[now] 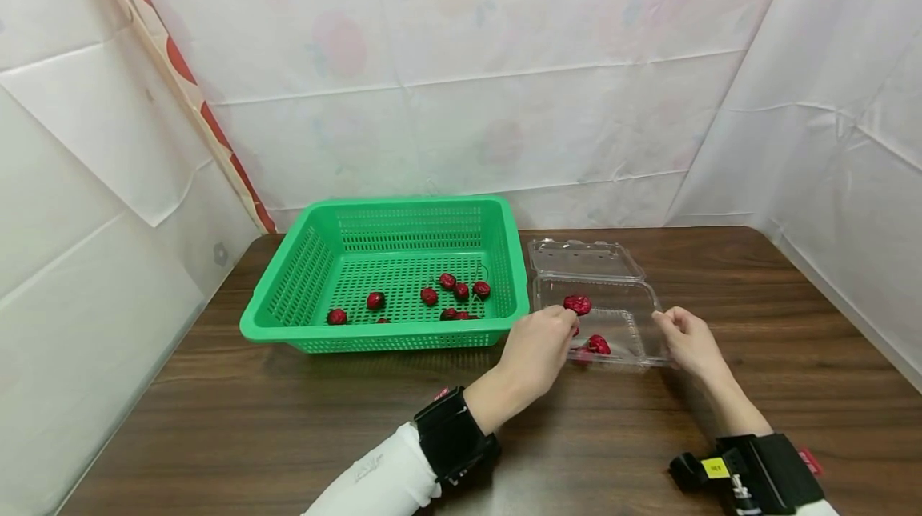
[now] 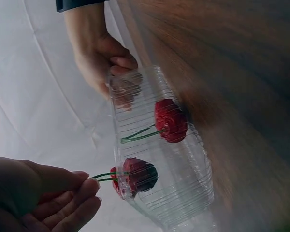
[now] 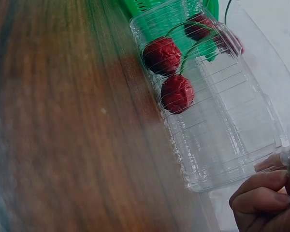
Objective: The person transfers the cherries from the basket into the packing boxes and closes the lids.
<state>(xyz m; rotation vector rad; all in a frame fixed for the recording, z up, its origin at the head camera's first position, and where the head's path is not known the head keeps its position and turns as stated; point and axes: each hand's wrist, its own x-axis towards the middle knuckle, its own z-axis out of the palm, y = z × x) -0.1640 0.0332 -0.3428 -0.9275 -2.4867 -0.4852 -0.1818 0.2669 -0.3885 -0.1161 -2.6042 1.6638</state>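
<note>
My left hand (image 1: 536, 346) is over the near left corner of a clear plastic clamshell box (image 1: 625, 312). In the left wrist view, its thumb and fingertips pinch thin green stems (image 2: 102, 177). Dark red cherries (image 2: 140, 175) hang from those stems at the box's rim. My right hand (image 1: 691, 342) grips the box's right edge between thumb and fingers. Inside the box, near its front wall, lie wrinkled red cherries (image 3: 178, 94) joined by green stems. The box's lid (image 1: 587, 260) is folded open towards the back.
Left of the box stands a green plastic basket (image 1: 382, 338) with perforated walls. Several cherries (image 1: 429, 296) are scattered over its floor. Both rest on a dark wooden table (image 1: 324, 428), and white sheets (image 1: 461, 100) hang behind and along both sides.
</note>
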